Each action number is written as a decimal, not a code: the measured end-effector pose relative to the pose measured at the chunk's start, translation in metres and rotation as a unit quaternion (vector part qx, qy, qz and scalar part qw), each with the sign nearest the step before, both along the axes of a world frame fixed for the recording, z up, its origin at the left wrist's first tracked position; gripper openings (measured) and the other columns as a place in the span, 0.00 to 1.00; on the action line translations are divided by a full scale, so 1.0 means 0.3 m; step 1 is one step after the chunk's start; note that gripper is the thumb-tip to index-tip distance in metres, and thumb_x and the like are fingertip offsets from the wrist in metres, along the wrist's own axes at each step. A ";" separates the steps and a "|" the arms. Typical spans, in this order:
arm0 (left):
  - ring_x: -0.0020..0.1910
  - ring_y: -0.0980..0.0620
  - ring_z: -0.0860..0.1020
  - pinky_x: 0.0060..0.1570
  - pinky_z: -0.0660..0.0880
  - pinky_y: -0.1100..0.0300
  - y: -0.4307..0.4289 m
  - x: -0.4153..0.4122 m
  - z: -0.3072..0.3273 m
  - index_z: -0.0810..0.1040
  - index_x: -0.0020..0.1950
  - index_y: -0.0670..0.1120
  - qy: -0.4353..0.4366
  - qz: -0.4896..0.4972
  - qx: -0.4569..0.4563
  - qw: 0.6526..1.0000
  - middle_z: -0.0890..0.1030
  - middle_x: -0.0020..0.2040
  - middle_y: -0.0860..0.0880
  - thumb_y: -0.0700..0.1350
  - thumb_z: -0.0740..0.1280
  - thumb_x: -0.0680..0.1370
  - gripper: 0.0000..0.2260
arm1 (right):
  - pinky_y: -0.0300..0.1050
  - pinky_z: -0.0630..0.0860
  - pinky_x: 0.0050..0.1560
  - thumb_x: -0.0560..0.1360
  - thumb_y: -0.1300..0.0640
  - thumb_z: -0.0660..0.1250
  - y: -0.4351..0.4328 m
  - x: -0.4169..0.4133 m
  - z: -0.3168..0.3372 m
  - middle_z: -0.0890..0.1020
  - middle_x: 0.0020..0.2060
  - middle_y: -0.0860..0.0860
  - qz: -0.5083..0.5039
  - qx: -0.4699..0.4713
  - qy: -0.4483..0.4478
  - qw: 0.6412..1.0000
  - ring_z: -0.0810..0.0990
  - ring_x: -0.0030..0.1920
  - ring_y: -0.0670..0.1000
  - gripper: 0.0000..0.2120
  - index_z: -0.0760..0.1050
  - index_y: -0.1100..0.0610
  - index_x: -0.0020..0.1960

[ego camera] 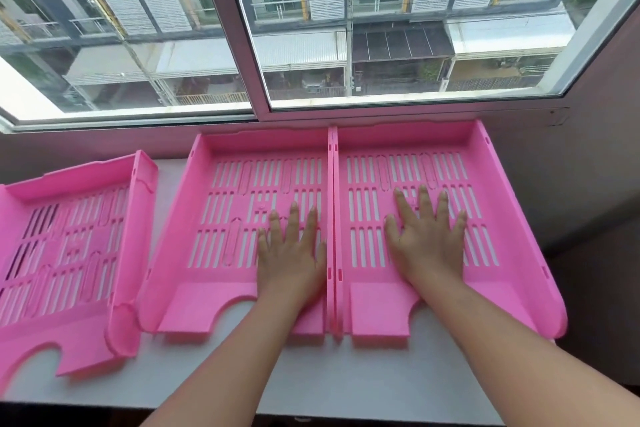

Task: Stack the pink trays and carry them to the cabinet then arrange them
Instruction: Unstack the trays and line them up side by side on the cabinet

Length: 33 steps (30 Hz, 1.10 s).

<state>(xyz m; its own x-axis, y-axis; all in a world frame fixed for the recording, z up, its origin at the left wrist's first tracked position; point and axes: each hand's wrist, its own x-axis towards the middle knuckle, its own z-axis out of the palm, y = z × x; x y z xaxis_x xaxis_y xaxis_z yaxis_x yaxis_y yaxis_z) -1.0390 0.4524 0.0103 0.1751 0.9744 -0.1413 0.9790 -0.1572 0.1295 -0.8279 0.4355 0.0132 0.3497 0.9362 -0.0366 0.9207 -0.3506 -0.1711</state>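
Three pink slotted trays lie on a white desk [311,371] below a window [311,28]. The left tray [69,253] sits apart, angled. The middle tray [221,218] and right tray [491,218] touch side by side. The left hand [291,260] rests flat in the middle tray, fingers [294,218] spread, gripping nothing; the right hand [429,246] lies likewise in the right tray.

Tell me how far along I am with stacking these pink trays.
Nothing is stacked yet: the left tray, middle tray and right tray all lie side by side on the white ledge. In hand: your left hand rests flat in the middle tray, your right hand flat in the right one. Stacking, carrying and arranging remain; no cabinet is in view.
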 end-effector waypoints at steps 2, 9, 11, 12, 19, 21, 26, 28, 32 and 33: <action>0.76 0.42 0.35 0.71 0.33 0.45 0.000 0.000 -0.003 0.36 0.76 0.60 -0.004 0.002 -0.005 1.000 0.36 0.78 0.51 0.60 0.29 0.71 0.32 | 0.66 0.43 0.74 0.76 0.38 0.43 0.012 -0.002 0.003 0.53 0.79 0.51 -0.006 -0.001 0.003 1.000 0.46 0.78 0.59 0.30 0.52 0.41 0.78; 0.78 0.43 0.43 0.72 0.38 0.42 0.034 -0.011 0.046 0.50 0.78 0.56 -0.068 0.000 -0.058 0.996 0.48 0.80 0.49 0.58 0.45 0.80 0.26 | 0.62 0.53 0.75 0.78 0.44 0.55 -0.032 -0.018 0.097 0.66 0.75 0.57 -0.003 0.084 0.078 0.993 0.60 0.75 0.58 0.26 0.66 0.51 0.73; 0.77 0.45 0.54 0.73 0.46 0.41 -0.004 -0.025 0.072 0.60 0.76 0.52 -0.140 0.004 -0.023 0.990 0.60 0.78 0.48 0.57 0.47 0.80 0.25 | 0.62 0.56 0.74 0.77 0.43 0.53 -0.073 -0.023 0.129 0.68 0.73 0.56 0.047 0.073 0.085 0.993 0.62 0.75 0.57 0.27 0.67 0.51 0.73; 0.76 0.46 0.59 0.73 0.52 0.41 -0.037 -0.034 0.087 0.63 0.75 0.51 -0.195 0.009 -0.015 0.981 0.65 0.76 0.48 0.58 0.47 0.79 0.26 | 0.62 0.57 0.74 0.77 0.42 0.52 -0.107 -0.026 0.138 0.69 0.73 0.56 0.073 0.063 0.085 0.992 0.63 0.74 0.57 0.27 0.68 0.51 0.72; 0.73 0.51 0.65 0.71 0.63 0.43 -0.264 -0.053 0.120 0.60 0.76 0.53 -0.252 -0.053 -0.025 0.966 0.68 0.74 0.51 0.68 0.52 0.76 0.32 | 0.58 0.54 0.75 0.77 0.35 0.45 -0.348 -0.032 0.072 0.67 0.74 0.51 0.149 -0.001 0.042 0.988 0.61 0.76 0.54 0.30 0.66 0.46 0.73; 0.75 0.49 0.60 0.74 0.57 0.45 -0.281 -0.038 0.102 0.57 0.77 0.52 -0.196 -0.066 -0.013 0.978 0.64 0.76 0.49 0.69 0.53 0.74 0.36 | 0.58 0.54 0.75 0.77 0.35 0.45 -0.349 -0.053 0.061 0.67 0.75 0.53 0.142 0.005 0.040 0.989 0.60 0.76 0.56 0.31 0.67 0.47 0.73; 0.77 0.50 0.56 0.76 0.51 0.50 -0.284 -0.008 0.060 0.52 0.79 0.47 -0.134 -0.062 0.010 0.989 0.59 0.78 0.47 0.68 0.49 0.74 0.39 | 0.55 0.54 0.75 0.77 0.38 0.45 -0.345 -0.070 0.043 0.67 0.74 0.57 0.143 0.026 0.053 0.988 0.61 0.76 0.56 0.31 0.68 0.48 0.73; 0.77 0.50 0.56 0.76 0.52 0.50 -0.284 -0.007 0.053 0.52 0.79 0.48 -0.133 -0.056 0.019 0.989 0.60 0.78 0.47 0.69 0.48 0.75 0.38 | 0.54 0.54 0.75 0.78 0.39 0.45 -0.339 -0.070 0.042 0.68 0.74 0.57 0.145 0.027 0.057 0.987 0.62 0.76 0.55 0.30 0.68 0.49 0.73; 0.77 0.50 0.55 0.76 0.52 0.48 -0.289 -0.004 0.069 0.51 0.79 0.49 -0.135 -0.049 -0.007 0.990 0.59 0.79 0.47 0.73 0.44 0.73 0.41 | 0.53 0.52 0.75 0.78 0.39 0.44 -0.342 -0.079 0.043 0.67 0.74 0.57 0.138 0.019 0.054 0.989 0.61 0.76 0.54 0.30 0.66 0.48 0.74; 0.77 0.50 0.55 0.76 0.52 0.48 -0.287 -0.006 0.081 0.51 0.79 0.49 -0.140 -0.058 -0.019 0.988 0.59 0.79 0.47 0.73 0.43 0.73 0.41 | 0.53 0.52 0.76 0.78 0.39 0.44 -0.344 -0.081 0.047 0.66 0.75 0.56 0.138 0.014 0.056 0.989 0.60 0.76 0.54 0.30 0.66 0.48 0.74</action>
<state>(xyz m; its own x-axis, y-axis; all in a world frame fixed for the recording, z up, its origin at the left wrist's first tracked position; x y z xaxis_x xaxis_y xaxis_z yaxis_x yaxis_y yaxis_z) -1.0410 0.3663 0.0345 0.3229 0.9403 -0.1081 0.8794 -0.2558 0.4015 -0.8521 0.3322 0.0272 0.0765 0.9965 -0.0340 0.9557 -0.0830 -0.2825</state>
